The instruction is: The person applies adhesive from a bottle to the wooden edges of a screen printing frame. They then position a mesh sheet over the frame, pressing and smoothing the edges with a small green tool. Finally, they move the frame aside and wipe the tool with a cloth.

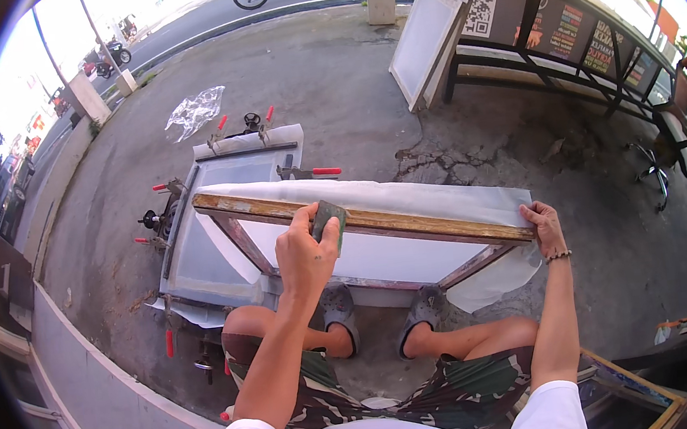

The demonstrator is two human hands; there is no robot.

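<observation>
- Frame (481,266), worn wood, tilted up above the ground (331,83), across the knees; lower rail (383,283) by both shoes (338,308), support underneath hard to tell.
- Left hand (305,247): fingers and thumb curled round dark green block (329,220), at top rail (410,223), left of its middle.
- Right hand (547,228): clasping top rail's right corner, fingertips over white sheet (441,197).
- Pivot risk: apparently one hand steadying. Hard shove on block could twist frame about that corner.
- Tear risk: sheet loose along rail's far side. Could snag under a stray stroke or crease under right fingertips.
- Splinter risk: bare fingers close to rough-looking wood.
- Knock risk: red-handled clamp (326,171) just beyond rail, on clamped screen (248,170) toward the ground's left edge. Possible dent from a leftward swing.
- Drop risk: toes close under lower rail; possible pinch after lost grip.
</observation>
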